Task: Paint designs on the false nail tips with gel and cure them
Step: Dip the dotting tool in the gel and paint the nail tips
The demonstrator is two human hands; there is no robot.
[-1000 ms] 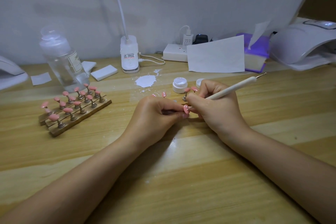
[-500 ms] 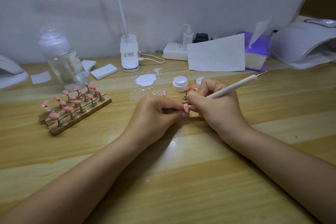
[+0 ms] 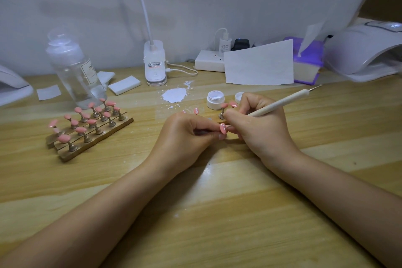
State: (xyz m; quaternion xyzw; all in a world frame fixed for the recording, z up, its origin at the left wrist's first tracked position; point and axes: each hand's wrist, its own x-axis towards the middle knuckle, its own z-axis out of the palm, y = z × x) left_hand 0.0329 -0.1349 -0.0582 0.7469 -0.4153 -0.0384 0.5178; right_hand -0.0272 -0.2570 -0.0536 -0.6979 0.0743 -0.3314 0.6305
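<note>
Pinching the nail tip [image 3: 222, 128] in my left hand [image 3: 191, 135], right hand [image 3: 258, 128] gripping the dotting pen [image 3: 280, 103] at frame centre; dots need light, steady touches.

The table [image 3: 217, 213] is pale wood-grain laminate, smooth with a soft sheen. The nail stand [image 3: 91, 137] is brown wood with dull metal pegs, each topped by a glossy pink nail tip [image 3: 81, 130]. The gel jar [image 3: 215, 99] is white plastic. The bottle [image 3: 74, 72] is clear plastic. The dotting tool [image 3: 280, 102] has a matt cream handle and a metal tip. The paper sheet [image 3: 258, 65] is matt white.
</note>
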